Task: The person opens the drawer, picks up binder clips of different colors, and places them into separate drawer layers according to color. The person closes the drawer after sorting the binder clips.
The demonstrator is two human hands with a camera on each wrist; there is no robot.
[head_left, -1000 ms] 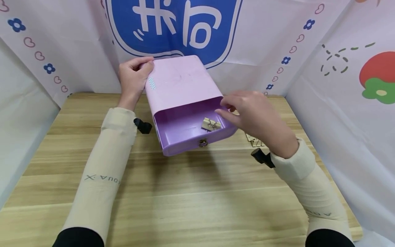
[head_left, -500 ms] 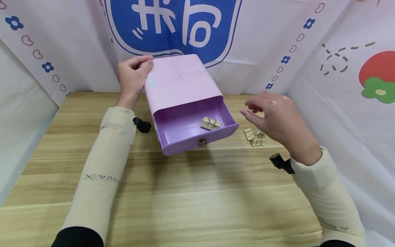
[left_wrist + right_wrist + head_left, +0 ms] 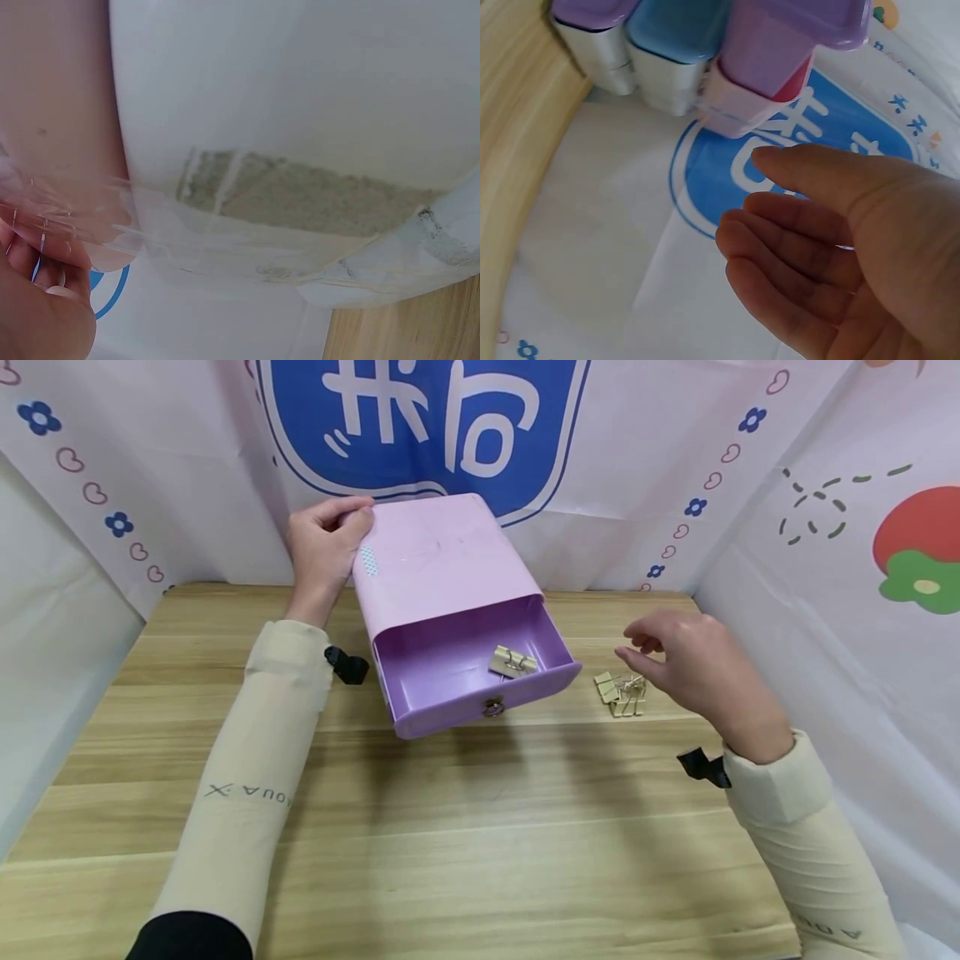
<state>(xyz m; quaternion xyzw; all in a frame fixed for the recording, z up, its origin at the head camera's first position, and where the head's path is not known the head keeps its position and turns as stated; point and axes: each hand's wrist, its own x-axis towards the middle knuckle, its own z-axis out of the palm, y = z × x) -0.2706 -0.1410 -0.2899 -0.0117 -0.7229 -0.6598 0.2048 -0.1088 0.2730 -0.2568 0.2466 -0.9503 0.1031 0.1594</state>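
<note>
A small stacked drawer unit (image 3: pixel 450 556) with a pink top stands at the middle back. Its purple top drawer (image 3: pixel 438 672) is pulled out toward me, and gold binder clips (image 3: pixel 513 662) lie inside at the right. My left hand (image 3: pixel 326 547) grips the back left corner of the pink top; the left wrist view shows its fingers (image 3: pixel 56 274) at the corner, beside clear tape. Right of the drawer, several more gold binder clips (image 3: pixel 621 695) lie in a small pile on the table. My right hand (image 3: pixel 693 668) hovers beside that pile, fingers loosely bent, holding nothing.
Below the top drawer, the right wrist view shows a blue drawer (image 3: pixel 679 30) and another purple drawer (image 3: pixel 596 13), both pushed in. The wooden table (image 3: pixel 450 860) ends against a printed cloth backdrop (image 3: pixel 622 468). A white cloth side (image 3: pixel 817 635) rises at the right.
My right hand has moved away from above the open drawer, to the right and down beside the clip pile, uncovering it. The left hand and the drawer unit have stayed in place.
</note>
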